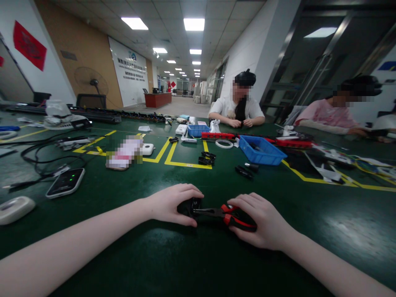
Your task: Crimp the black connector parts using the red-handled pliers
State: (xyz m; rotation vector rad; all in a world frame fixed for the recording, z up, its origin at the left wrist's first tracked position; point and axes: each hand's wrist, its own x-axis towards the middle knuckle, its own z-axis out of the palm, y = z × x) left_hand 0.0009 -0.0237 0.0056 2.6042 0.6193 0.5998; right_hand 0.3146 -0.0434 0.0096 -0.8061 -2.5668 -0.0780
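Note:
My left hand (pixel 173 203) is curled around a small black part (pixel 185 207) just above the green table (pixel 117 264). What kind of part it is, I cannot make out. In my right hand (pixel 262 222) are needle-nose pliers (pixel 229 216) with red and black handles. Their long dark jaws point left and meet the black part at its right side. Whether the jaw tips grip it or only touch it is too small to tell. My right fingers wrap over the upper handle, with the thumb beneath.
Black plastic pieces (pixel 206 158) lie beyond my hands, with more (pixel 244 171) beside a blue bin (pixel 262 151). To the left are a phone (pixel 125 153), a black device with green lights (pixel 66 182) and cables (pixel 34 156). Two people sit across the table.

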